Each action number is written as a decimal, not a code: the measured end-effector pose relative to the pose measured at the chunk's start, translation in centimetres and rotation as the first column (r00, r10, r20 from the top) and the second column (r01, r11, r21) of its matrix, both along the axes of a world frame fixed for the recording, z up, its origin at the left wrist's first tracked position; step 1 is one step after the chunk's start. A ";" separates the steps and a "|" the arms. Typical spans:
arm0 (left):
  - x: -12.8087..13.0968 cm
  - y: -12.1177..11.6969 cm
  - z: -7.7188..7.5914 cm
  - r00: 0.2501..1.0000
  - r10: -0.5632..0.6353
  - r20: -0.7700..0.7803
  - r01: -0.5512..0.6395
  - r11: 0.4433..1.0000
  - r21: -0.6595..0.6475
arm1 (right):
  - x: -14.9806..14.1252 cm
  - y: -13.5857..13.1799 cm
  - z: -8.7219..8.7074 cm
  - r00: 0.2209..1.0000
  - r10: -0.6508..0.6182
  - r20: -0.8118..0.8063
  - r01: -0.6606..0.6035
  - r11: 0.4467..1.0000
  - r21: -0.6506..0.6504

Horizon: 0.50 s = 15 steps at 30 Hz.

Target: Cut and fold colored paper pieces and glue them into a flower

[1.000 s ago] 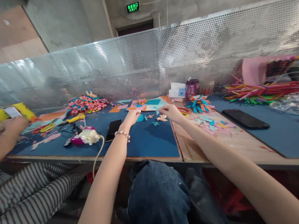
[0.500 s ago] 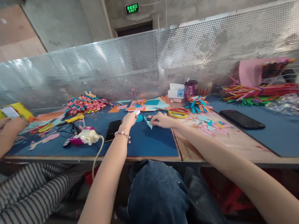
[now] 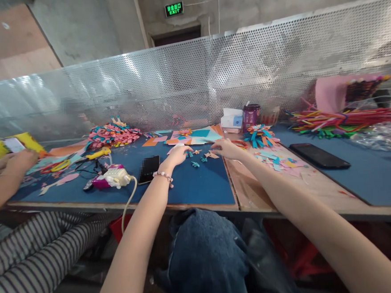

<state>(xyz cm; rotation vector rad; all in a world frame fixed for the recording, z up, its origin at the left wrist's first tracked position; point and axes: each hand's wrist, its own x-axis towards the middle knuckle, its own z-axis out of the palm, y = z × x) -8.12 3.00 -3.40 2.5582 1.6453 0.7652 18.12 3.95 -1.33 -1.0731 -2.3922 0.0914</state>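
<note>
My left hand (image 3: 177,155) is over the blue mat with bent fingers; a bit of something white shows at its top, and what the fingers hold is mostly hidden. My right hand (image 3: 228,149) hovers on the other side, fingers curved down and apart, close to a tan paper cut-out (image 3: 212,154). Between the hands lie small teal paper cut-outs (image 3: 195,164) and a pale star-shaped piece (image 3: 198,151). Partly behind my right hand are scissors (image 3: 241,143). Sheets of coloured paper (image 3: 199,135) lie just beyond.
Left of my arm are a phone (image 3: 149,169), a power strip (image 3: 115,177) with a cord, and a glue gun (image 3: 98,153). Paper scraps (image 3: 280,160) and another phone (image 3: 319,155) lie right. A co-worker's hands (image 3: 19,163) are at far left; a perforated metal screen (image 3: 178,85) stands behind.
My right hand has moved up and right, away from the teal paper piece, which it has let go. More teal pieces show on the mat; my left hand has shifted slightly right.
</note>
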 end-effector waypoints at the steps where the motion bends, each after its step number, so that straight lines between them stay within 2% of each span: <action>1: 0.0 0.0 0.0 1.000 -0.006 -0.011 0.006 1.000 -0.010 | 0.1 0.1 -0.2 0.999 -0.011 0.034 0.011 1.000 -0.003; 5: -0.1 0.0 -0.1 0.999 -0.030 -0.019 0.030 1.000 -0.010 | 0.0 0.7 -1.0 0.993 -0.085 0.088 0.087 0.996 -0.019; 9: -0.2 0.2 -0.3 1.000 -0.015 -0.023 0.015 1.000 -0.013 | -0.1 0.9 -1.1 0.981 -0.191 0.037 0.188 0.980 0.070; 15: -0.1 0.1 -0.2 0.999 0.002 -0.034 -0.003 1.000 -0.017 | 0.0 0.1 -0.7 0.987 -0.155 0.040 0.153 0.987 0.047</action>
